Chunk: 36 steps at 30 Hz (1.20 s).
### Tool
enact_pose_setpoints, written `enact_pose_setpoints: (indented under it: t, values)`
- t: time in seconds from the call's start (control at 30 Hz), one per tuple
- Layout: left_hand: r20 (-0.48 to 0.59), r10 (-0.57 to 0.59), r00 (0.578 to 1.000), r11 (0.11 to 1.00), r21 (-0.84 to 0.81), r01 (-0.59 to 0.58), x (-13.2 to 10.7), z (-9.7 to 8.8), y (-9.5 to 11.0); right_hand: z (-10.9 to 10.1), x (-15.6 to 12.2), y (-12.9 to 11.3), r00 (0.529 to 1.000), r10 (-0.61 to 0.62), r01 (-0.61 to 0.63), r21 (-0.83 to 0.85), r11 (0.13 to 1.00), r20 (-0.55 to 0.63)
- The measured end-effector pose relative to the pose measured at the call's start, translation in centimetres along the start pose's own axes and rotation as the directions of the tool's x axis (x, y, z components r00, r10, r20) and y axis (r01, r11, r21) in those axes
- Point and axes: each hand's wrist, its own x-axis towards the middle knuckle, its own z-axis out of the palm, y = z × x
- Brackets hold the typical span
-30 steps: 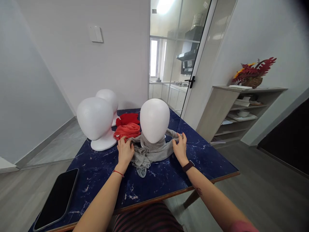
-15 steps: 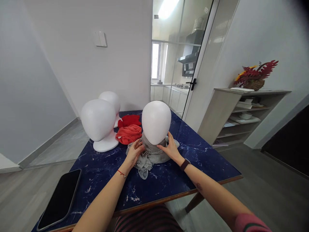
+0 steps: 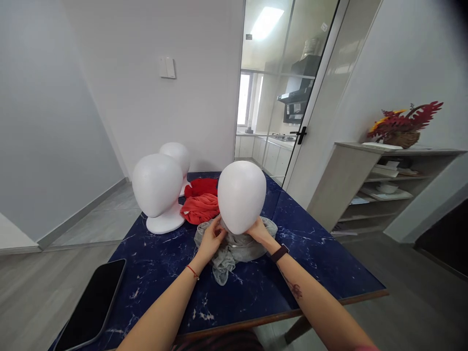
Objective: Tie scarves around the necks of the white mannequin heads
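In front of me a white mannequin head (image 3: 242, 195) stands upright, tipped a little toward me. A sheer grey scarf (image 3: 239, 251) lies bunched around its neck and base, one loose end trailing toward me. My left hand (image 3: 212, 240) is at the left side of the neck, thumb and fingers closed on the scarf. On the other side my right hand (image 3: 260, 232) reaches in under the head, against the neck and scarf. Its fingertips are hidden behind the head.
Two more white mannequin heads (image 3: 157, 185) stand at the left on the dark blue table (image 3: 168, 273). Beside them lie a coral scarf (image 3: 200, 208) and a red cloth (image 3: 202, 187). A large black phone (image 3: 91, 302) lies at the front left. A shelf unit (image 3: 383, 195) stands off to the right.
My right hand has slid in under the chin, hiding its fingers. My left fingers have closed in at the neck. The head tips more toward me, and the camera view has shifted slightly.
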Motion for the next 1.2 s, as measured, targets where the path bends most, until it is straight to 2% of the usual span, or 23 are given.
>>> enact_pose_setpoints:
  t: [0.03, 0.1, 0.17, 0.23, 0.3, 0.4, 0.47, 0.53, 0.6, 0.67, 0.77, 0.8, 0.83, 0.9, 0.97, 1.0, 1.07, 1.13, 1.2]
  values:
    - [-0.029, 0.069, 0.997, 0.990, 0.126, -0.065, -0.1, -0.2, 0.3, -0.1, -0.2, -0.2, 0.999, 0.017, -0.018, 0.016, 1.000, 0.042]
    - [-0.082, 0.221, 0.972, 0.910, 0.376, -0.175, -0.4, -0.5, 0.9, -0.5, -0.5, -0.4, 0.994, 0.048, -0.050, 0.014, 0.999, 0.099]
    - [-0.104, 0.368, 0.924, 0.782, 0.573, -0.246, -0.8, -0.8, 1.5, -0.8, -0.6, -0.3, 0.995, 0.080, -0.079, -0.017, 0.997, 0.057]
    - [-0.064, 0.493, 0.867, 0.652, 0.687, -0.320, -1.1, -0.8, 1.9, -1.2, -0.4, 0.1, 0.991, 0.122, -0.123, -0.006, 0.992, -0.047]
    - [0.051, 0.577, 0.815, 0.536, 0.729, -0.425, -1.4, -0.6, 2.3, -1.6, -0.3, 0.2, 0.978, 0.162, -0.153, 0.074, 0.985, -0.129]
    - [0.247, 0.615, 0.748, 0.420, 0.701, -0.577, -1.8, -0.3, 2.7, -2.1, -0.3, -0.4, 0.967, 0.198, -0.160, 0.223, 0.962, -0.161]
    - [0.305, 0.627, 0.717, 0.384, 0.680, -0.625, -1.9, -0.2, 3.0, -2.2, -0.3, -1.2, 0.962, 0.219, -0.166, 0.286, 0.944, -0.163]
    - [0.301, 0.647, 0.700, 0.365, 0.684, -0.631, -2.1, -0.2, 3.2, -2.2, -0.3, -2.0, 0.959, 0.231, -0.168, 0.324, 0.931, -0.166]
    - [0.306, 0.639, 0.706, 0.349, 0.702, -0.620, -2.2, -0.1, 3.3, -2.2, -0.3, -2.6, 0.953, 0.237, -0.160, 0.351, 0.923, -0.187]
    - [0.359, 0.560, 0.746, 0.354, 0.711, -0.608, -2.3, 0.2, 3.3, -2.3, -0.2, -2.9, 0.941, 0.250, -0.150, 0.383, 0.911, -0.226]
    - [0.447, 0.316, 0.837, 0.474, 0.689, -0.547, -2.9, 1.0, 3.2, -2.8, 0.2, -3.1, 0.912, 0.292, -0.144, 0.441, 0.886, -0.288]
    - [0.485, 0.221, 0.846, 0.523, 0.673, -0.523, -3.1, 1.3, 3.2, -3.1, 0.4, -3.1, 0.901, 0.306, -0.141, 0.462, 0.876, -0.306]
    - [0.527, 0.138, 0.838, 0.561, 0.656, -0.505, -3.3, 1.6, 3.2, -3.3, 0.5, -3.2, 0.892, 0.318, -0.134, 0.483, 0.865, -0.322]
    - [0.608, 0.035, 0.793, 0.608, 0.617, -0.500, -3.6, 2.2, 3.1, -3.7, 0.8, -3.3, 0.883, 0.331, -0.121, 0.519, 0.846, -0.334]
    - [0.648, 0.036, 0.760, 0.643, 0.567, -0.514, -3.7, 2.4, 3.2, -3.9, 0.9, -3.5, 0.891, 0.327, -0.119, 0.534, 0.837, -0.314]
    - [0.638, 0.075, 0.767, 0.663, 0.542, -0.516, -3.7, 2.4, 3.2, -3.9, 0.9, -3.6, 0.899, 0.321, -0.123, 0.532, 0.838, -0.298]
    - [0.521, 0.216, 0.825, 0.696, 0.510, -0.505, -3.5, 2.1, 3.4, -3.7, 0.6, -3.6, 0.912, 0.312, -0.142, 0.506, 0.851, -0.268]
    - [0.284, 0.375, 0.883, 0.702, 0.535, -0.470, -3.2, 1.8, 3.5, -3.3, 0.2, -3.3, 0.926, 0.296, -0.165, 0.453, 0.876, -0.235]
    - [0.095, 0.466, 0.880, 0.684, 0.591, -0.427, -2.9, 1.5, 3.4, -2.9, -0.2, -2.7, 0.945, 0.265, -0.176, 0.380, 0.908, -0.194]
